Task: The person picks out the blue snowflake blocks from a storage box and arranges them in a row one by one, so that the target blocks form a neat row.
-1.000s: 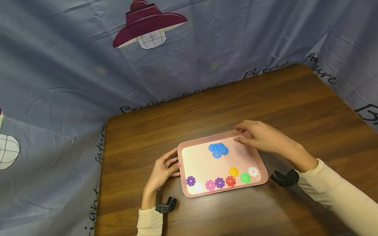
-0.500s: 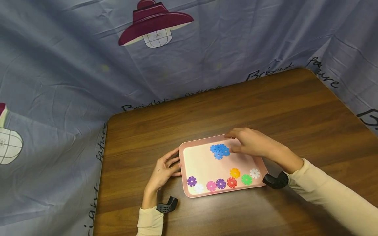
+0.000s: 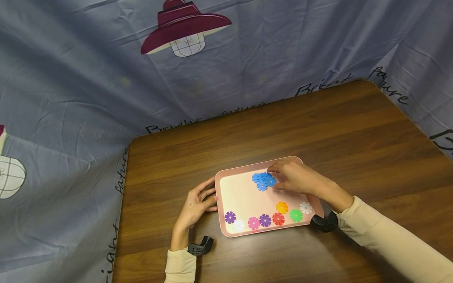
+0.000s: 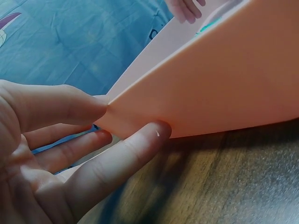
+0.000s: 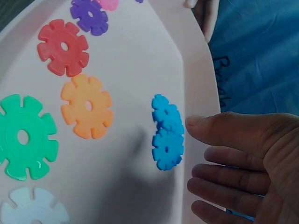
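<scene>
A shallow pink tray (image 3: 295,159) lies on the table, with several blue snowflake building discs (image 3: 262,180) clustered near its far side. Whether these are joined or merely overlap, I cannot tell. My right hand (image 3: 299,179) hovers over the tray's right part, thumb and fingertips spread beside the blue discs; in the right wrist view the thumb (image 5: 219,128) looks apart from the blue discs (image 5: 168,144). At the left end, my left hand (image 3: 194,204) touches the tray's outer wall with relaxed fingers. The left wrist view has the thumb (image 4: 149,137) against that wall (image 4: 210,88).
Along the tray's near side lie loose discs: purple (image 3: 230,217), white (image 3: 238,225), pink (image 3: 253,223), red (image 3: 278,219), yellow-orange (image 3: 282,207) and green (image 3: 296,215) among them. The wooden table (image 3: 198,153) meets a blue-grey curtain (image 3: 106,78) at its far edge.
My right hand has moved left and inward from the tray's far right corner to beside the blue discs. The left hand stays at the tray's left end.
</scene>
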Demonstrator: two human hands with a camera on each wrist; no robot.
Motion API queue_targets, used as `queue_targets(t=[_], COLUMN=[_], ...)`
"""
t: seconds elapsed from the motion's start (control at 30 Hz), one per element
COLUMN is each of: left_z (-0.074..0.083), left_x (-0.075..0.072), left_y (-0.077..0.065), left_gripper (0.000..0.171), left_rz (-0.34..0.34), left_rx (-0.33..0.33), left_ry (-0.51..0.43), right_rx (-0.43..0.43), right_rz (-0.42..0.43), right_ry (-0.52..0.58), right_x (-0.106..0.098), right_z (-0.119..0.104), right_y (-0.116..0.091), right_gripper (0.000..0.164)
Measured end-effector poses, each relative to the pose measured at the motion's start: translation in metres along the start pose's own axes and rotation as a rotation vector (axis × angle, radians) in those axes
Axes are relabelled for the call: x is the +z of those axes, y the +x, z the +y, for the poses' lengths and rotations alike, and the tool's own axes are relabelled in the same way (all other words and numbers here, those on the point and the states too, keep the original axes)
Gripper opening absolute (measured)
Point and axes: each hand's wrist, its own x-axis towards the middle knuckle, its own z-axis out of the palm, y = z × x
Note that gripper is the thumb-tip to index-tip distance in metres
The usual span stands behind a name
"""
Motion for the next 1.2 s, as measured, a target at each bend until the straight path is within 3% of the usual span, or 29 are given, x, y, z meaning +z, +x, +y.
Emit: queue_targets(t=[0.63, 1.0, 1.2], left_z=[-0.003, -0.002, -0.002], left_x=[0.001, 0.0, 0.0], left_y=[0.0, 0.001, 0.001], left_gripper=[0.062, 0.062, 0.063], left_rz=[0.027, 0.022, 0.024], left_rx=[0.004, 0.002, 0.003], left_ry=[-0.008, -0.01, -0.008], right_rx=[0.071, 0.137, 0.129], right_rz=[-0.045, -0.046, -0.039], right_ry=[0.044, 0.02, 0.001], right_x=[0.013, 0.016, 0.018], right_z=[0.002, 0.0, 0.001], right_y=[0.001, 0.002, 0.003], right_gripper=[0.048, 0.046, 0.045])
